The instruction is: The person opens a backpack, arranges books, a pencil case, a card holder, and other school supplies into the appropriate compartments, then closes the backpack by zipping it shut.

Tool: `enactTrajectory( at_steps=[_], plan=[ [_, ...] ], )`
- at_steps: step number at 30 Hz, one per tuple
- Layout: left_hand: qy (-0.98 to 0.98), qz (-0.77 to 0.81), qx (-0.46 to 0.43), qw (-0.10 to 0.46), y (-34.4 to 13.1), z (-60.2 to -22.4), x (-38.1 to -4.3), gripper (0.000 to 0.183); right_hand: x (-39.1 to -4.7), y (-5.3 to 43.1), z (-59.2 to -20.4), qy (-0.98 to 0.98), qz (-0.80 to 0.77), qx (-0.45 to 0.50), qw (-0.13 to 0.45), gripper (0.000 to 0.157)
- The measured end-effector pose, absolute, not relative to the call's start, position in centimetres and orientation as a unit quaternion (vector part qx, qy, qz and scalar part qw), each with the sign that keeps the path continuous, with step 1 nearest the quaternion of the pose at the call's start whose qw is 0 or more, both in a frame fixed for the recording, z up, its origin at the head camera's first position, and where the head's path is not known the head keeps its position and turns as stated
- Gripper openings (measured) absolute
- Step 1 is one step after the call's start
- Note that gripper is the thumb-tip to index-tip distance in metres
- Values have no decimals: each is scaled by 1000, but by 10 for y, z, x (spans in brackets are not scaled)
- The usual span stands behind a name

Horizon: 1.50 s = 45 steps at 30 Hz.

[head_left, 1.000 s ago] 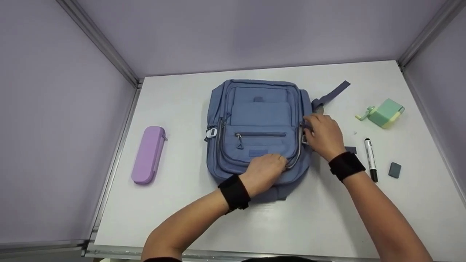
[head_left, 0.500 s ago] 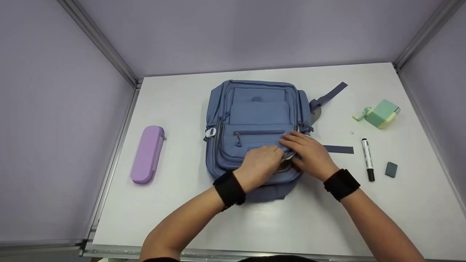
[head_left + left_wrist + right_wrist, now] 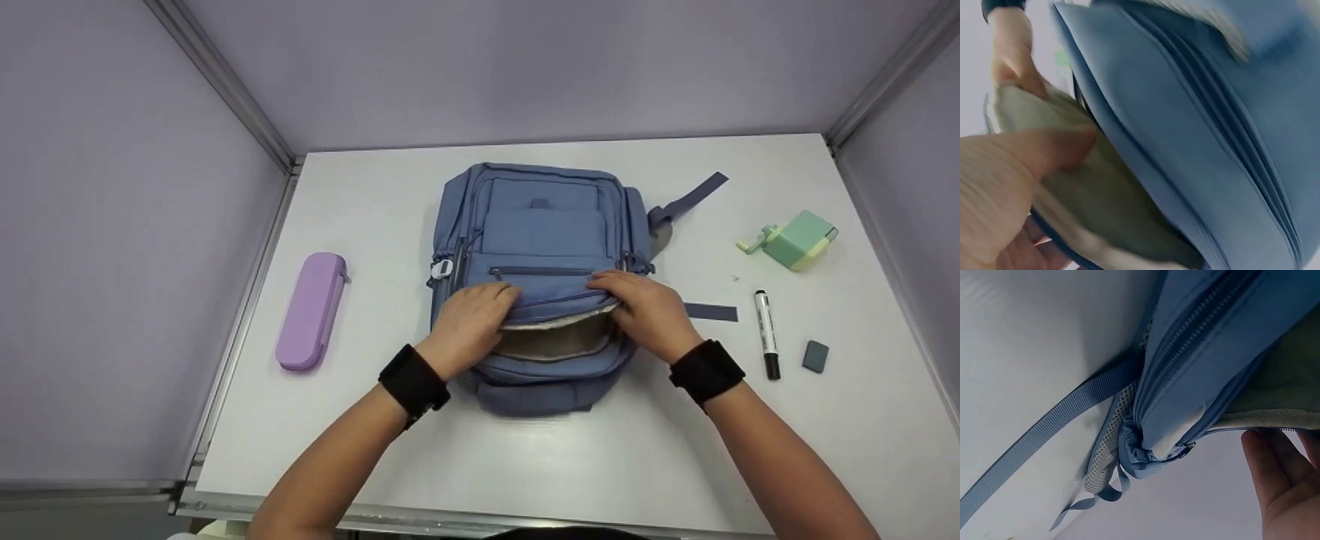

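Note:
A blue backpack (image 3: 540, 232) lies front side up on the white table, its lower front pocket (image 3: 559, 339) gaping with a beige lining. My left hand (image 3: 469, 326) holds the left part of the pocket's upper edge; in the left wrist view its thumb (image 3: 1067, 147) lies against the lining and the fingers are outside. At the right part of that edge, my right hand (image 3: 652, 311) grips the flap. In the right wrist view, the right fingers (image 3: 1275, 467) lie against the flap's outer side beside the zipper teeth. The depth of the pocket is hidden.
A purple zipped case (image 3: 311, 311) lies to the left. On the right are a green crank pencil sharpener (image 3: 799, 240), a marker (image 3: 766, 334) and a dark eraser (image 3: 815, 356). Two straps (image 3: 711, 312) stick out right of the backpack. Panels surround the table (image 3: 375, 225).
My right hand came down from the backpack's right side to the pocket edge. My left hand shifted left along that edge. The pocket's mouth has spread wide, showing the lining.

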<state>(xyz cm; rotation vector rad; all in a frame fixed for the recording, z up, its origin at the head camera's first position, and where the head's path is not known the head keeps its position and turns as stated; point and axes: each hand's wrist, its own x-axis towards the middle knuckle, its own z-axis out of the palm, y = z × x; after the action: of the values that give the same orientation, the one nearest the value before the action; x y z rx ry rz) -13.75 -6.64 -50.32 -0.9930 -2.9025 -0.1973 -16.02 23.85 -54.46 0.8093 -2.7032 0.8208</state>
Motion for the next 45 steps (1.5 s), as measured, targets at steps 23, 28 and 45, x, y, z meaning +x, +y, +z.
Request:
enactTrajectory(
  at_steps=[23, 28, 45],
  plan=[
    [-935, -193, -284, 87, -74, -441, -194, 33, -190, 243, -500, -908, 378, 154, 96, 28],
    [-937, -202, -271, 84, -73, -435, -199, 32, -194, 241, -494, -896, 400, 166, 101, 27],
    [-937, -215, -275, 36, -87, -447, -190, 56, -197, 219, -484, -883, 409, 205, 101, 39]
  ],
)
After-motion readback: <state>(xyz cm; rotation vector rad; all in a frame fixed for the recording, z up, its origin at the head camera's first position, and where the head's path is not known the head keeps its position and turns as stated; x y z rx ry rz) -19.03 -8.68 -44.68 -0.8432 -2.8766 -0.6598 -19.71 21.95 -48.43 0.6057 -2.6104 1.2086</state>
